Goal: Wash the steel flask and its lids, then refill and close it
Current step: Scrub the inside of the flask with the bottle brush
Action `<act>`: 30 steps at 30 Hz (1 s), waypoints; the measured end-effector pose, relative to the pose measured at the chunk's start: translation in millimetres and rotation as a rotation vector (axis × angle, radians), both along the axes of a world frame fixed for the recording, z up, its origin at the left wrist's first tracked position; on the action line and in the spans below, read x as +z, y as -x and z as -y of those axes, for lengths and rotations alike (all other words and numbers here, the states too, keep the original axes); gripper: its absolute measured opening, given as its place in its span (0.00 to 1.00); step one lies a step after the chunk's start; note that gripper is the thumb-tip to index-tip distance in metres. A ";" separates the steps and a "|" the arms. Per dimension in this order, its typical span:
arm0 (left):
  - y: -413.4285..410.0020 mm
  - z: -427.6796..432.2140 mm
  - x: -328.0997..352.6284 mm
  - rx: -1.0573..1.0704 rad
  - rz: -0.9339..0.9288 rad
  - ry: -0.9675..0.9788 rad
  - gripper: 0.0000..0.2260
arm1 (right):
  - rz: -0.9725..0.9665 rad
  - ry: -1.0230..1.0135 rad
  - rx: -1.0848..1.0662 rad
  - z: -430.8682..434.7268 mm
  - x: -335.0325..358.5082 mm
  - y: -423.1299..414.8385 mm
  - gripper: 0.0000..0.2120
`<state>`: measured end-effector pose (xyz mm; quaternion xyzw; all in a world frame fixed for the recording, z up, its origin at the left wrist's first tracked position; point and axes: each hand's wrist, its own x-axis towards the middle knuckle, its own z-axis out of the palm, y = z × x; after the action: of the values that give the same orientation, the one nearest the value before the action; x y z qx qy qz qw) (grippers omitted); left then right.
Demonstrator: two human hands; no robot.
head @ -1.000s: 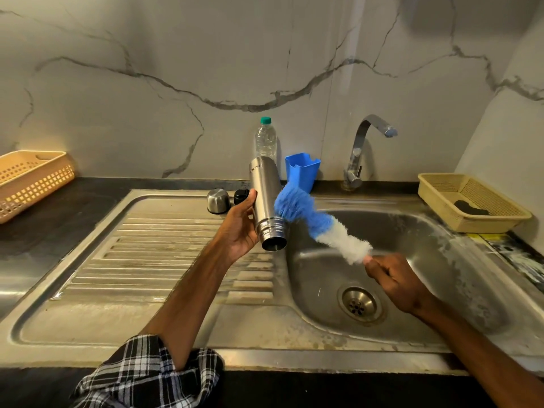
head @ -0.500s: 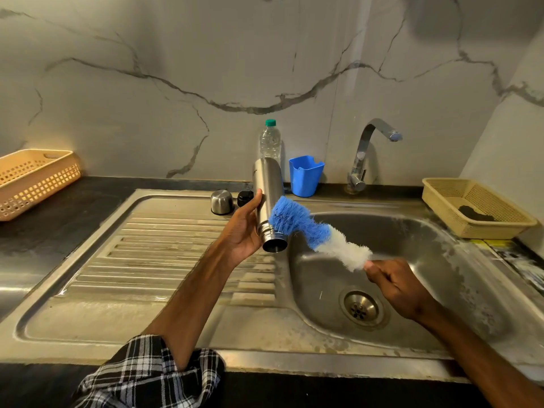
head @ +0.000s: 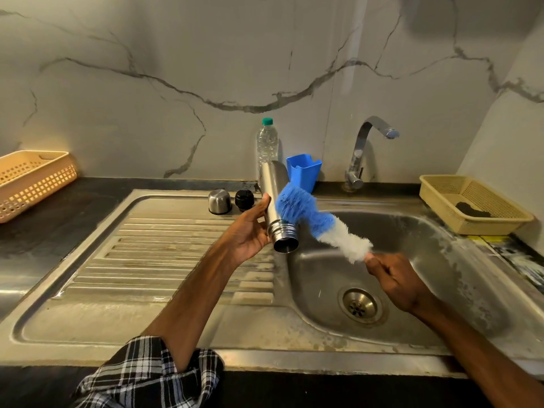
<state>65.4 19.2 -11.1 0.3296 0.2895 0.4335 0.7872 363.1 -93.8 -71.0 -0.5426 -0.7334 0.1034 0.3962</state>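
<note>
My left hand (head: 250,231) grips the steel flask (head: 276,207), which is tilted with its open mouth pointing down toward me over the sink's left rim. My right hand (head: 394,278) holds the handle of a blue and white bottle brush (head: 318,222); the blue bristle end lies against the flask's right side. The steel cup lid (head: 219,201) and the black inner lid (head: 244,199) stand on the drainboard behind my left hand.
The sink basin (head: 412,260) with its drain (head: 360,306) lies below the brush. A tap (head: 368,148), a blue cup (head: 303,172) and a plastic water bottle (head: 267,142) stand at the back. A yellow tray (head: 471,204) sits right, an orange basket (head: 32,181) far left.
The brush's blue end has slid along the flask's right side toward its neck and back up. Both hands stayed in nearly the same place.
</note>
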 end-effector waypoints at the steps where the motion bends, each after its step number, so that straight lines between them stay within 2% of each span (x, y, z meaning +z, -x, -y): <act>1: 0.2 0.9 0.9 -0.014 0.003 -0.002 0.29 | 0.007 0.002 0.025 0.8 -0.8 0.0 0.25; 3: 0.4 2.9 1.2 -0.059 -0.002 0.009 0.31 | 0.056 0.001 0.064 1.8 -2.9 0.2 0.24; 8: -1.7 2.5 -1.1 -0.057 0.043 0.019 0.21 | 0.041 -0.009 0.041 -0.1 -0.3 0.6 0.27; 11: -1.4 2.4 -0.2 -0.076 0.041 0.035 0.24 | 0.051 -0.008 0.062 -0.2 -2.4 -0.6 0.26; 15: -0.6 0.9 0.7 -0.031 0.086 0.029 0.19 | 0.010 -0.033 0.018 -0.8 -0.6 -4.9 0.27; 18: 3.1 -1.6 -0.3 -0.015 0.101 0.025 0.23 | 0.007 -0.031 0.033 -0.2 -1.7 -3.6 0.23; 20: 3.9 -3.2 -1.4 -0.006 0.104 0.023 0.25 | -0.031 -0.024 -0.014 -1.6 -0.8 -5.1 0.26; 22: 2.4 -2.0 -1.4 -0.013 0.110 0.027 0.25 | -0.024 -0.018 -0.001 -2.3 -2.7 -6.7 0.29; 24: 0.5 -0.8 -1.3 -0.023 0.104 0.029 0.23 | -0.001 -0.018 0.037 -1.4 -4.6 -6.8 0.28; 27: 0.9 -2.2 -1.3 -0.022 0.107 0.026 0.26 | -0.031 -0.026 -0.011 -1.7 -2.9 -8.1 0.30; 30: 1.9 -2.2 -1.9 -0.016 0.117 0.035 0.26 | -0.012 -0.017 0.018 -1.6 -4.6 -6.8 0.26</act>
<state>63.4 21.4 -13.0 0.2922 0.2479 0.4407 0.8118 369.9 -92.2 -75.6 -0.5319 -0.7368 0.1038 0.4044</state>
